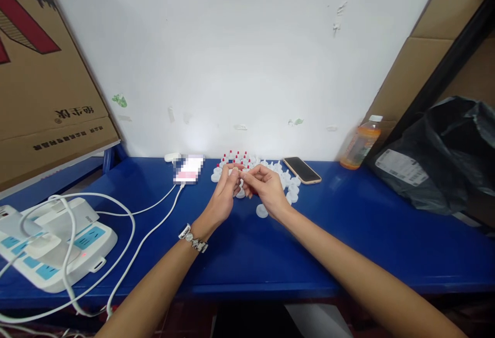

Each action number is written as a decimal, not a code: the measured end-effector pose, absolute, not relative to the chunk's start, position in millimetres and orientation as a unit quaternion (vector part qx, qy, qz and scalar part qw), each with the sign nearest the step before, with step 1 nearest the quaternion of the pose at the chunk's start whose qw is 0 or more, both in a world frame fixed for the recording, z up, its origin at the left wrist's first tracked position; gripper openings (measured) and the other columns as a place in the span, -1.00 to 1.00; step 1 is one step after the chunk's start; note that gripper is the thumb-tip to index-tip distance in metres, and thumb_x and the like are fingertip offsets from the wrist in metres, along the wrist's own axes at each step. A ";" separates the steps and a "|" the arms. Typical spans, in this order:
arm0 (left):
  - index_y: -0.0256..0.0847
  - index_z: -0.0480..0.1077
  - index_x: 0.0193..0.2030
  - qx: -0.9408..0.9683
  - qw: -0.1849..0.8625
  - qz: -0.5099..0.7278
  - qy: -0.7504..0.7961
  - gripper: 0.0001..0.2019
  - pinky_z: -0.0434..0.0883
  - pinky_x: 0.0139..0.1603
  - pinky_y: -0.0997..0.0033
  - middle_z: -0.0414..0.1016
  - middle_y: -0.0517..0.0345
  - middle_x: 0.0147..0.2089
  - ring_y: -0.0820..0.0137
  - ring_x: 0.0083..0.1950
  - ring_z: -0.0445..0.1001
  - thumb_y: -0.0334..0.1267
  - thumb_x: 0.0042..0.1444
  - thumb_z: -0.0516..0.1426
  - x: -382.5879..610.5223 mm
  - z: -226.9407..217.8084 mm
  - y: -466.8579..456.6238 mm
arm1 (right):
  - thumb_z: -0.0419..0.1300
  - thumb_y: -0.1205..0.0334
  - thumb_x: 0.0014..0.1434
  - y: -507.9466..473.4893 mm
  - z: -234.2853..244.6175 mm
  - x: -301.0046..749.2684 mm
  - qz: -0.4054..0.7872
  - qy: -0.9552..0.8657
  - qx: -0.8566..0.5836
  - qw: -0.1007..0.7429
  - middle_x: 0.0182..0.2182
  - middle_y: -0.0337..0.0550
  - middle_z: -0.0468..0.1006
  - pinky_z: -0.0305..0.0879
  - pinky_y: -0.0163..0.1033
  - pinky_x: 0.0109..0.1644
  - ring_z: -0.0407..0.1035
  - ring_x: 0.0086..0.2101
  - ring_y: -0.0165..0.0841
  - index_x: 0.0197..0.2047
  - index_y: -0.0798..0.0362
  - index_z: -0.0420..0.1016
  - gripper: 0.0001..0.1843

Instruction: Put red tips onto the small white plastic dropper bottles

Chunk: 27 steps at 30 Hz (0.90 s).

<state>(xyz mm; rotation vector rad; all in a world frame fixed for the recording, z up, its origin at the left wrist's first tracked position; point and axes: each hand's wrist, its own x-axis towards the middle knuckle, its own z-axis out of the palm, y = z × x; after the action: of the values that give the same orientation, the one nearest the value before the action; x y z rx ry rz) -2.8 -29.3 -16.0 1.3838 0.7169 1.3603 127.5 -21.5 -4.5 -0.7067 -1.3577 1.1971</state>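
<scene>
My left hand (226,187) and my right hand (267,186) meet over the table, thumbs and fingers pinched together at one spot. Whatever small piece they grip is mostly covered by the fingertips, so I cannot make it out. Behind and around them lie several small white plastic nozzle caps with round bases. Those at the back left, such as this red-tipped cap (231,154), carry small red tips. To the right are plain white caps (293,189) with no red on them. A single white cap (262,210) lies nearest me, just below my right hand.
On the blue table (247,260) are a phone (302,169), a bottle of orange drink (361,142) and a black plastic bag (444,147). White cables run from a power strip (58,255) at left. A cardboard box (50,80) stands at left.
</scene>
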 end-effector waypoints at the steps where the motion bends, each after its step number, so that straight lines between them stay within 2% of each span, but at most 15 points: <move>1: -0.10 0.24 -0.01 0.574 0.506 0.565 0.307 -0.65 0.26 -0.35 0.52 0.29 0.28 -0.37 0.51 -0.39 0.29 0.12 0.33 -0.02 -3.5 -16.3 -29.2 | 0.29 -0.13 0.13 -22.7 -5.1 128.9 0.457 -0.617 -0.315 0.558 -0.62 -0.32 0.40 0.17 -0.32 -0.51 0.26 -0.61 -0.46 -0.43 0.02 0.28 -0.58; 4: -0.10 0.27 -0.04 0.570 0.505 0.563 0.320 -0.63 0.23 -0.37 0.55 0.23 0.29 -0.38 0.52 -0.41 0.23 0.15 0.30 0.00 -5.2 -15.6 -29.7 | 0.03 -0.06 0.35 -27.6 -3.8 135.1 0.280 -0.733 -0.359 0.506 -0.58 -0.33 0.31 0.08 -0.31 -0.44 0.22 -0.55 -0.44 -0.40 0.00 0.23 -0.62; 7: -0.11 0.28 -0.06 0.562 0.518 0.564 0.313 -0.61 0.18 -0.42 0.57 0.12 0.33 -0.45 0.53 -0.46 0.15 0.17 0.28 0.02 -4.7 -13.8 -30.5 | -0.14 0.04 0.43 -31.1 -1.4 139.1 0.196 -0.779 -0.386 0.453 -0.54 -0.33 0.28 0.06 -0.28 -0.40 0.21 -0.52 -0.41 -0.33 -0.02 0.20 -0.67; 11: -0.14 0.29 -0.08 0.535 0.548 0.572 0.294 -0.60 0.17 -0.44 0.58 0.16 0.33 -0.46 0.56 -0.48 0.15 0.17 0.25 0.05 -0.5 -11.4 -31.7 | -0.18 0.08 0.44 -31.4 -3.5 134.6 0.198 -0.779 -0.369 0.467 -0.50 -0.30 0.32 0.11 -0.28 -0.37 0.26 -0.49 -0.39 -0.28 -0.03 0.19 -0.71; 19: -0.12 0.29 -0.07 0.508 0.549 0.587 0.309 -0.59 0.33 -0.31 0.54 0.34 0.28 -0.37 0.51 -0.37 0.36 0.18 0.19 0.10 1.6 -7.4 -32.3 | -0.18 0.09 0.44 -25.4 -6.8 118.9 0.188 -0.768 -0.375 0.484 -0.46 -0.24 0.41 0.14 -0.26 -0.35 0.34 -0.45 -0.35 -0.16 -0.03 0.30 -0.71; 23: -0.11 0.31 -0.01 0.562 0.490 0.580 0.329 -0.60 0.35 -0.25 0.48 0.36 0.23 -0.29 0.47 -0.32 0.35 0.16 0.27 0.02 -6.6 -7.5 -30.5 | -0.16 0.05 0.43 -25.3 -1.8 119.7 0.205 -0.771 -0.371 0.475 -0.46 -0.26 0.41 0.16 -0.28 -0.31 0.32 -0.43 -0.36 -0.20 -0.03 0.33 -0.68; 27: -0.11 0.37 0.10 0.651 0.368 0.534 0.394 -0.53 0.32 -0.20 0.39 0.39 0.14 -0.23 0.38 -0.25 0.34 0.17 0.32 -0.07 -26.2 -2.6 -25.4 | -0.13 -0.03 0.41 -12.1 6.1 129.4 0.241 -0.761 -0.372 0.475 -0.53 -0.29 0.33 0.16 -0.29 -0.32 0.25 -0.47 -0.38 -0.37 -0.01 0.29 -0.59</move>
<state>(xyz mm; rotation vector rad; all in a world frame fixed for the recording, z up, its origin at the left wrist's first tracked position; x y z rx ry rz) -26.2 -25.4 -2.6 1.6729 1.0128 1.3702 129.4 -12.1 6.1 -0.9091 -1.8605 0.5887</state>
